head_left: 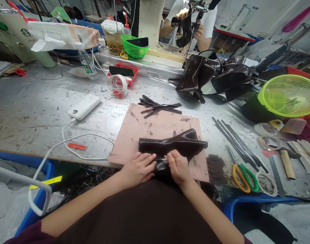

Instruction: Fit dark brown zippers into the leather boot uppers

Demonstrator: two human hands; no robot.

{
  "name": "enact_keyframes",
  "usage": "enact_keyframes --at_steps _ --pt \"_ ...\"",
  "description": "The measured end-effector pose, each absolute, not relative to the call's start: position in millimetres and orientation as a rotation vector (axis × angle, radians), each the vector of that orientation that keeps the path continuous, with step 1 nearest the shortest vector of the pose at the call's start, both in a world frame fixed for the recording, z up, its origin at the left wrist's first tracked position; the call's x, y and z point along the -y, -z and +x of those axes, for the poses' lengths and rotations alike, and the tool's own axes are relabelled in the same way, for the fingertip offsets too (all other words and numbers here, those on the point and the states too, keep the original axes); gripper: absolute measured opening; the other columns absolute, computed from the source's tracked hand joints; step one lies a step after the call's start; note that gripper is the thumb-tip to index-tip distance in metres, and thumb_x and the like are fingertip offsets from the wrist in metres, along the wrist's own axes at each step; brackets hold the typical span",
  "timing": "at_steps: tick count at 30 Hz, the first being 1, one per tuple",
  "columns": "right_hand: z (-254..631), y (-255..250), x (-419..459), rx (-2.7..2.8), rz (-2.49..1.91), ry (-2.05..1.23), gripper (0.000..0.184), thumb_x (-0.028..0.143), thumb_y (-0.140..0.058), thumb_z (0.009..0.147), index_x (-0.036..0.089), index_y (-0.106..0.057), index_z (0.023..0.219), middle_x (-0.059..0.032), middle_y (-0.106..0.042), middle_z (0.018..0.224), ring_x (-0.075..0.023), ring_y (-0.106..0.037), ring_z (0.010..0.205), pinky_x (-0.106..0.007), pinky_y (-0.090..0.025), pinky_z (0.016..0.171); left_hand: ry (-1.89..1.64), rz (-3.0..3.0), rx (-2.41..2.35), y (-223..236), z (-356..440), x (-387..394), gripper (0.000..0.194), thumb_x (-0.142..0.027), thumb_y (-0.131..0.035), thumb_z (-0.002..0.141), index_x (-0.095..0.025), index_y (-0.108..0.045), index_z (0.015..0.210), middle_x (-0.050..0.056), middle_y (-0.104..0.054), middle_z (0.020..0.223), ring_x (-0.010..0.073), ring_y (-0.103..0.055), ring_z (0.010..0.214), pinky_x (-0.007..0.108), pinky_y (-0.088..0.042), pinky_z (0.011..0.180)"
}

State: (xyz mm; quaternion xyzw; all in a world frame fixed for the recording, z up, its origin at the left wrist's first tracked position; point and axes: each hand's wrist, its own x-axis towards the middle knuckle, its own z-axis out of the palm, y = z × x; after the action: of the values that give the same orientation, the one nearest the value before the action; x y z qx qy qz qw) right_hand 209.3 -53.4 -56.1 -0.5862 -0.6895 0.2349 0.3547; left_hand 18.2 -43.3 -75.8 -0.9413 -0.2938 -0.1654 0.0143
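Note:
A dark brown leather boot upper (167, 144) lies folded across a pinkish board (134, 123) at the table's front edge. My left hand (141, 166) rests on its near part, fingers stretched out and pressing the leather flat. Close beside those fingertips, my right hand (179, 166) is closed in a pinch. A thin, pale, pointed tool shows at its fingertips, against the leather; most of it is hidden in the fist, so its kind is unclear. Several dark narrow strips (160, 106) lie in a loose pile at the board's far edge.
On the right lie long dark strips (237, 144), scissors (242, 178), a hammer (287, 162) and a yellow-green basket (289, 96). More leather uppers (198, 74) are heaped behind. A white power bank (84, 106) with a cable sits left. Across the table, a person handles a dark piece at a machine.

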Motion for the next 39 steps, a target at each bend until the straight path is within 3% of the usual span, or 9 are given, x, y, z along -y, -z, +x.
enact_keyframes --at_steps 24,28,32,35,39 --pt "207 57 55 1.865 -1.388 -0.633 0.024 0.025 -0.036 0.085 0.02 -0.048 0.066 0.0002 -0.055 0.056 -0.0113 -0.052 0.05 -0.023 -0.042 0.05 0.53 -2.953 0.959 77 19 43 0.027 -0.035 -0.045 0.084 -0.02 -0.056 0.104 0.005 -0.054 0.121 0.0211 -0.049 0.104 0.035 -0.036 0.083" --pt "212 47 65 1.616 -1.321 -0.595 0.027 0.028 -0.033 0.086 0.021 -0.047 0.063 0.0001 -0.051 0.054 -0.0155 -0.057 0.058 -0.029 -0.046 0.056 0.754 -3.051 0.959 69 12 42 0.027 -0.036 -0.046 0.084 -0.018 -0.056 0.101 0.009 -0.057 0.115 0.0204 -0.052 0.101 0.033 -0.041 0.083" --pt "255 30 56 1.118 -1.305 -0.078 0.03 0.032 -0.027 0.086 0.023 -0.034 0.058 0.0026 -0.04 0.05 -0.0152 -0.048 0.049 -0.032 -0.043 0.053 1.161 -2.716 1.614 56 -1 33 0.024 -0.036 -0.05 0.08 -0.016 -0.055 0.092 0.009 -0.061 0.091 0.0184 -0.057 0.085 0.031 -0.046 0.075" --pt "313 23 30 1.086 -1.875 0.005 0.021 0.036 -0.04 0.08 0.022 -0.038 0.064 0.0039 -0.04 0.05 -0.0145 -0.041 0.046 -0.03 -0.036 0.051 0.901 -2.707 2.18 48 -4 19 0.034 -0.046 -0.055 0.073 -0.017 -0.055 0.09 0.004 -0.062 0.08 0.0189 -0.058 0.07 0.032 -0.048 0.063" --pt "372 24 0 1.133 -2.352 -0.129 0.017 0.036 -0.052 0.07 0.019 -0.05 0.072 -0.001 -0.049 0.054 -0.0188 -0.047 0.054 -0.03 -0.034 0.052 0.676 -3.083 2.527 39 4 4 0.033 -0.045 -0.053 0.071 -0.018 -0.057 0.091 0.004 -0.064 0.085 0.0206 -0.06 0.074 0.029 -0.048 0.06"
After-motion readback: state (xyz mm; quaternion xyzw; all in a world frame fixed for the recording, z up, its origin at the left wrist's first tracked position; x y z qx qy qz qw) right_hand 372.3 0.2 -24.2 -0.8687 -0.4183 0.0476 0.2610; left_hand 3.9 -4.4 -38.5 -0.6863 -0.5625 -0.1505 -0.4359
